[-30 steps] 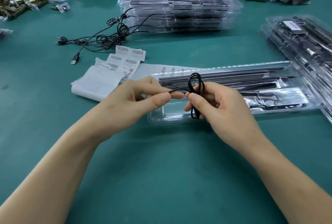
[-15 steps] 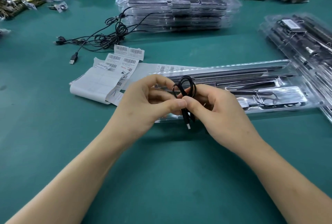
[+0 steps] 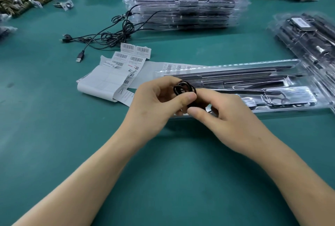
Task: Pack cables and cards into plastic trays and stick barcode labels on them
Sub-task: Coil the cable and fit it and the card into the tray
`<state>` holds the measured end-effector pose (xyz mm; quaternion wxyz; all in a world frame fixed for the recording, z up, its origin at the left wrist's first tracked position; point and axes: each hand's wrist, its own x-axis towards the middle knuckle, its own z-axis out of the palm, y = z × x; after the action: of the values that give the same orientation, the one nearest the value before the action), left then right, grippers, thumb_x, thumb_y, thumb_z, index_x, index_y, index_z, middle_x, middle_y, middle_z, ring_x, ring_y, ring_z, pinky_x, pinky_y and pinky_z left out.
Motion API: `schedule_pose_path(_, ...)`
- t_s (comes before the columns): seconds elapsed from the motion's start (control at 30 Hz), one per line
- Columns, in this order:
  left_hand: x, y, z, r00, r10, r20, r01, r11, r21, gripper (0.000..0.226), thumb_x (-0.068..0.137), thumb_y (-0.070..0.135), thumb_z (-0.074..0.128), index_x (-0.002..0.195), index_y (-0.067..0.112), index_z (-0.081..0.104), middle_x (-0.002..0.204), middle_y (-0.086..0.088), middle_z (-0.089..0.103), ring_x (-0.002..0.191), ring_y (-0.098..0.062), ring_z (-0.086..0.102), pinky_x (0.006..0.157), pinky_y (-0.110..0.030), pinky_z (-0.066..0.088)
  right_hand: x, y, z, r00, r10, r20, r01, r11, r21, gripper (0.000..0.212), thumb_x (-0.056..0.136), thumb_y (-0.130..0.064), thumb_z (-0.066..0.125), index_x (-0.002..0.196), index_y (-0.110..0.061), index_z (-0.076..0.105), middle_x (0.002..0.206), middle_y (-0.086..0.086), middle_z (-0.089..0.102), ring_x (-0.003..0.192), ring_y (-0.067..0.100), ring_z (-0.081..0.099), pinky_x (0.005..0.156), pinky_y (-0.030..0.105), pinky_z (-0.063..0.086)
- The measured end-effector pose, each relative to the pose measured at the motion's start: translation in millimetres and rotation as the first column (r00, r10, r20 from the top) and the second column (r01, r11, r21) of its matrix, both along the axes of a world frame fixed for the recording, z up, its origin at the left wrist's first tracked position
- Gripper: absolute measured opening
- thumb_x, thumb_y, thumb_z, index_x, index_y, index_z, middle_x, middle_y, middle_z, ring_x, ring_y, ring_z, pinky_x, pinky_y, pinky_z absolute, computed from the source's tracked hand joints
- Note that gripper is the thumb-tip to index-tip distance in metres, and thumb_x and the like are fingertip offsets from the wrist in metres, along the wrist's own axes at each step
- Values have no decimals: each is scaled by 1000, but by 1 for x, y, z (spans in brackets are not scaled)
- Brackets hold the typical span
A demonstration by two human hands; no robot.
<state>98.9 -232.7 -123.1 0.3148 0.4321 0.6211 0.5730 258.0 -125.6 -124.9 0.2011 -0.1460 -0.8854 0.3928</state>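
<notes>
A small coil of black cable sits between my two hands, just above the near left end of a long clear plastic tray. My left hand pinches the coil with thumb and fingers. My right hand grips its lower part, which the fingers hide. The tray holds long dark parts and a card-like piece at its right end. White barcode label sheets lie left of the tray.
Loose black USB cables tangle behind the labels. A stack of filled clear trays stands at the back centre, another stack at the right edge. Brass parts and paper packs line the far edge of the green table.
The cable loops have been wound into a tighter, smaller coil. The dangling plug end seen before is now tucked in my right hand, and my hands have closed together.
</notes>
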Motion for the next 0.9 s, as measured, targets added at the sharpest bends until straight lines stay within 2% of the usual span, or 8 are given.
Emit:
schedule_pose_path(0.13,-10,-3,5,981,-28,-189,25,999,-23,12,85,26,80,86,19,70,76,1,74,66,-16,69,65,-33,54,1,3,-4,991,-125,-48,119,986,-118,15,91,-22,76,98,-30,65,92,-28,74,83,-10,65,67,6,40)
schedule_pose_path(0.27,-23,-8,12,872,-64,-485,63,998,-19,14,79,29,87,88,27,76,81,10,73,74,-13,67,66,-26,52,1,-1,-5,989,-141,-44,138,988,-68,14,85,-24,82,91,-25,69,92,-21,75,95,-2,71,80,13,48)
schedule_pose_path(0.43,-25,-9,12,921,-124,-370,138,990,12,13,78,15,87,86,17,77,77,0,74,66,-18,72,66,-42,59,2,-8,6,970,-244,5,242,965,97,16,80,-36,84,90,-36,72,91,-15,68,91,8,61,80,26,46)
schedule_pose_path(0.53,-28,-10,13,932,-137,-336,151,988,15,12,79,14,86,83,14,76,74,-1,74,64,-19,73,67,-43,61,16,-17,14,925,-381,-4,380,922,69,17,77,-47,81,87,-38,71,91,-18,63,81,6,58,71,16,45)
schedule_pose_path(0.63,-26,-12,14,922,-111,-371,130,991,26,13,79,12,87,81,13,75,72,-1,73,64,-18,73,66,-43,60,39,-40,12,822,-561,102,553,740,-384,25,89,-52,69,83,-28,74,70,-7,68,49,9,50,46,21,40)
schedule_pose_path(0.73,-22,-12,17,874,-87,-478,139,987,75,12,79,15,88,81,13,76,70,1,72,64,-16,70,64,-42,57,38,-72,12,873,-417,253,414,357,-837,38,93,-50,61,97,-16,76,78,9,76,45,13,54,36,22,39)
schedule_pose_path(0.8,-17,-16,18,806,-65,-588,178,975,136,12,81,19,87,83,12,77,73,4,69,66,-13,66,63,-39,55,27,-82,12,887,-396,238,341,214,-915,44,97,-49,57,110,-9,70,90,13,79,49,13,62,38,22,45)
schedule_pose_path(0.9,-3,-30,10,633,7,-774,229,954,195,10,87,21,81,86,12,77,75,3,62,62,-16,58,55,-37,51,13,-85,13,860,-450,242,333,133,-934,43,99,-49,57,97,-8,70,77,3,75,43,10,53,34,20,37)
